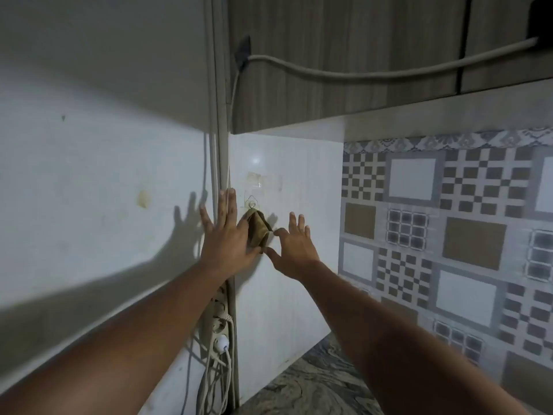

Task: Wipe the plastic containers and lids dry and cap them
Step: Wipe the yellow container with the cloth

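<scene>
Reaching up at the middle of the frame, both hands are at a small brown cloth (258,232) that hangs from a clear stick-on hook (252,202) on the white wall panel (287,265). The left hand (227,235) is flat and spread, all fingers straight, palm toward the wall, covering the cloth's left edge; it isn't gripping anything as far as I can see. The right hand (294,250) has its thumb and index finger nipping the cloth's lower right corner, other fingers fanned out and loose.

No plastic containers or lids show up anywhere in this view, so can't say where they are; the cloth is the only task-ish thing here, dead center.

Upper right of the frame there's a wood-grain cabinet (344,61) with a grey cable (359,74) drooping across it. Right side is patterned checker tile (449,235). Bottom center, a white power strip (220,322) runs down the corner with plugs and cords, and a bit of marbled countertop (305,384) peeks in between the 2 forearms. The left hand's shadow falls on the wall at left.
</scene>
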